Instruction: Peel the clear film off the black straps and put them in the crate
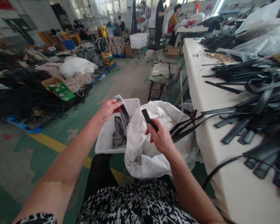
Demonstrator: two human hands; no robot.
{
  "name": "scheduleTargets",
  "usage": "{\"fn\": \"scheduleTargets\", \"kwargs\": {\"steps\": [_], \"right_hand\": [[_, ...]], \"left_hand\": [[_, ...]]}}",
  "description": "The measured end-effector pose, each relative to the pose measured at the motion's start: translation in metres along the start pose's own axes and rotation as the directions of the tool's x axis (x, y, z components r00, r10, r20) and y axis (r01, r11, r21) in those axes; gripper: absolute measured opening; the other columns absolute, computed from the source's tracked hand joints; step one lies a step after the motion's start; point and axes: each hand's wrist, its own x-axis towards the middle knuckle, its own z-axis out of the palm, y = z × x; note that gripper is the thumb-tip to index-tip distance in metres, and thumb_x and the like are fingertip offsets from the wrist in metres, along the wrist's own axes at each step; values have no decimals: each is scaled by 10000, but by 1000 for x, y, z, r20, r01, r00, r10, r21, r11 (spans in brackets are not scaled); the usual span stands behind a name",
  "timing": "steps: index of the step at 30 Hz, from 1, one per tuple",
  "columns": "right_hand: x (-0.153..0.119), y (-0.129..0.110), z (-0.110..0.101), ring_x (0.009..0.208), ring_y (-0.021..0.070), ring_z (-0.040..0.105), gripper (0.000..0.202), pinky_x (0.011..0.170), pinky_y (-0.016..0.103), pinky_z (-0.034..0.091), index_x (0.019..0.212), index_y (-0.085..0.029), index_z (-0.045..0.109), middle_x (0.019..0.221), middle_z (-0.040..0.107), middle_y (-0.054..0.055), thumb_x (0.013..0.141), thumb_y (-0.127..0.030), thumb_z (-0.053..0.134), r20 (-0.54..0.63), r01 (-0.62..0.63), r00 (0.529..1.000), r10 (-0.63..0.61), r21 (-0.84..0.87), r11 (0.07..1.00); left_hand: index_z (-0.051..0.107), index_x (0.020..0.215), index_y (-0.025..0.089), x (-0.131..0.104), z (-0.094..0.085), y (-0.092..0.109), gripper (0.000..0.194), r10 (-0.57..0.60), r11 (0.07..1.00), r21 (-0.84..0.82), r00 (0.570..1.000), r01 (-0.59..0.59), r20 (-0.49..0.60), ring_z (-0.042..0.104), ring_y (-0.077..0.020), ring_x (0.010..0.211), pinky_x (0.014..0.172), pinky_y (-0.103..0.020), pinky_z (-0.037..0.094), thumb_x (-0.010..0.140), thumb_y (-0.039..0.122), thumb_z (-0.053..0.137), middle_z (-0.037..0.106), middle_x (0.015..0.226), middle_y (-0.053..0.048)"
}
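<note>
No word, brand or number can be read with certainty. The green side of an open carton (64,92) at left bears small pale printing, and a yellow-and-green box (107,58) farther back carries coloured print, both too small and blurred to make out. White line figures resembling symbols cover the wearer's black garment (140,203), forming no legible word, and the red banner (1,4) at the upper left corner shows no readable lettering.

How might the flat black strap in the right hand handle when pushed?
The flat black strap seems stiff: its end stands straight beyond the right hand. Being slim, it's probably light; being flat, it's unlikely to roll.
</note>
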Motion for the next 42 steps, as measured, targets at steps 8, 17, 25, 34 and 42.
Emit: {"fn": "scheduleTargets", "kwargs": {"steps": [8, 17, 25, 34, 42], "right_hand": [[-12, 0, -43, 373, 60, 490, 299, 434, 189, 412, 994, -186, 558, 673, 641, -36, 933, -449, 430, -309, 50, 951, -25, 73, 996], [-27, -5, -60, 388, 64, 490, 330, 411, 189, 411, 980, -189, 581, 675, 638, -26, 921, -485, 448, -383, 61, 924, -12, 115, 992], [-27, -4, -59, 403, 62, 513, 291, 447, 189, 424, 982, -188, 583, 663, 634, -33, 933, -439, 445, -311, 53, 950, -31, 65, 996], [-25, -3, -50, 395, 56, 502, 291, 446, 183, 420, 933, -177, 582, 638, 618, -36, 934, -429, 434, -270, 62, 962, -42, 68, 996], [-26, -1, -58, 392, 60, 507, 292, 430, 190, 412, 934, -171, 595, 661, 637, -27, 919, -429, 459, -269, 50, 963, -25, 87, 995]], "left_hand": [[684, 778, 132, 7, -13, -49, 271, -114, 931, 358, 987, 68, 110, 565, -139, 551, 580, -248, 432, 566, 241, 813, 651, 614, -8], [704, 673, 220, -41, 33, -156, 208, 1, 679, 723, 985, -128, 173, 554, -182, 587, 569, -284, 326, 726, 411, 640, 662, 621, -12], [732, 666, 245, -66, 99, -193, 140, 12, 759, 632, 974, -157, 227, 552, -202, 655, 630, -291, 356, 697, 353, 648, 682, 672, -21], [720, 667, 224, -66, 105, -206, 174, -15, 771, 623, 974, -133, 226, 535, -185, 601, 595, -284, 343, 705, 379, 651, 652, 627, -14], [631, 661, 200, -65, 90, -185, 171, 87, 831, 537, 988, -144, 130, 562, -176, 662, 641, -270, 394, 773, 292, 541, 632, 649, -11]]}}
